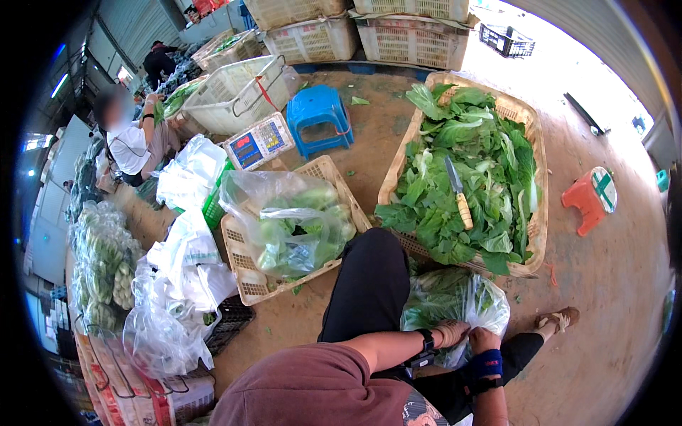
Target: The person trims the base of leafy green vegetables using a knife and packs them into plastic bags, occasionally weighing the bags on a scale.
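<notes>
Between my legs sits a clear plastic bag of leafy greens, its top gathered up. My left hand is closed on the gathered plastic. Right beside it, my right hand also grips the bag's top, its fingers wrapped around the film. Both wrists carry dark bands, and the right one has a blue wristband as well. Just beyond the bag stands a big beige crate heaped with green leaves. A knife with a light wooden handle rests on the leaves.
Left of my knee, a beige crate holds a plastic bag of vegetables. A weighing scale, a blue stool and white bags lie beyond. To the right stands a red stool. Another person sits at the far left.
</notes>
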The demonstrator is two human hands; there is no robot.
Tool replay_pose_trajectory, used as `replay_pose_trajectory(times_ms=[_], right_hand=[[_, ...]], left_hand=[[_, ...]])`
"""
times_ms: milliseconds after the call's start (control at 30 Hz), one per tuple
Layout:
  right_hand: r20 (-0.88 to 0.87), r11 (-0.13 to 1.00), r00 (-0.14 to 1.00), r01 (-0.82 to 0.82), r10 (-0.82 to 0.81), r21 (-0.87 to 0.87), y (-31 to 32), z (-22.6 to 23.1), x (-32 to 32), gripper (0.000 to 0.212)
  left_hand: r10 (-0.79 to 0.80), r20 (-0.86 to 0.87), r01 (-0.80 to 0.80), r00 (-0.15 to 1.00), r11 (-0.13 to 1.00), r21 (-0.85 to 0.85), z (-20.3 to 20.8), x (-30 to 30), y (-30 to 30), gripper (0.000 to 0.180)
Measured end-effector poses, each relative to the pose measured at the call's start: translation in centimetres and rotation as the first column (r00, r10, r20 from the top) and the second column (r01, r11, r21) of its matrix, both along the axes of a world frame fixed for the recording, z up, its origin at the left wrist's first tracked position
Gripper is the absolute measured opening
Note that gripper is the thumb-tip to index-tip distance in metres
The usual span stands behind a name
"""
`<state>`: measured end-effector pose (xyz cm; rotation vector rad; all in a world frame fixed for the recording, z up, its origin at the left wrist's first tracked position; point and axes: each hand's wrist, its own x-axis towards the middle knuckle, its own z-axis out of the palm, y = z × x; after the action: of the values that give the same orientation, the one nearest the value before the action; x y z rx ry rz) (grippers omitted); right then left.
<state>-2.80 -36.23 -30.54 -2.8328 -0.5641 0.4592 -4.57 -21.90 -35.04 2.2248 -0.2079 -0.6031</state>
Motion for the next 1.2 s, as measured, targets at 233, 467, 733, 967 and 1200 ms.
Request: replay_pose_trajectory(times_ms=[233, 467, 733, 967, 1200], right_hand=[[0.032, 0.898, 0.948, 0.288, -0.316, 0.332, 1.0, -1.6, -2.8, 0.012], [-0.260, 0.435, 0.733, 0.608, -0.628, 0.664, 0.2, -7.2, -5.5, 0.008], [0.094, 0.964, 0.961, 0.252, -0.260, 0.082, -0.5, -0.1, -2.6, 0.013], [-0.063, 0.972, 0.990, 0.112, -0.127, -0.207, 0.8, -0.5, -0.6, 0.020], [0.037, 0.846, 0.882, 0.438, -0.470, 0.305, 1.0, -3.1, -3.9, 0.018]], left_hand=[[0.095, 0.011, -0.093, 0.995, 0.990, -0.101, -4.2, -1.3, -0.4, 0.021], [0.167, 0.051, -0.158, 0.985, 0.977, -0.146, -9.0, -0.9, -2.7, 0.024], [-0.066, -0.011, 0.064, 0.998, 0.990, -0.122, -0.1, 0.1, -0.8, 0.019], [-0.017, -0.017, 0.017, 1.000, 1.000, -0.020, -1.2, 0.3, -0.6, 0.019], [0.151, 0.046, -0.147, 0.987, 0.987, -0.070, -6.5, -0.7, -1.9, 0.018]])
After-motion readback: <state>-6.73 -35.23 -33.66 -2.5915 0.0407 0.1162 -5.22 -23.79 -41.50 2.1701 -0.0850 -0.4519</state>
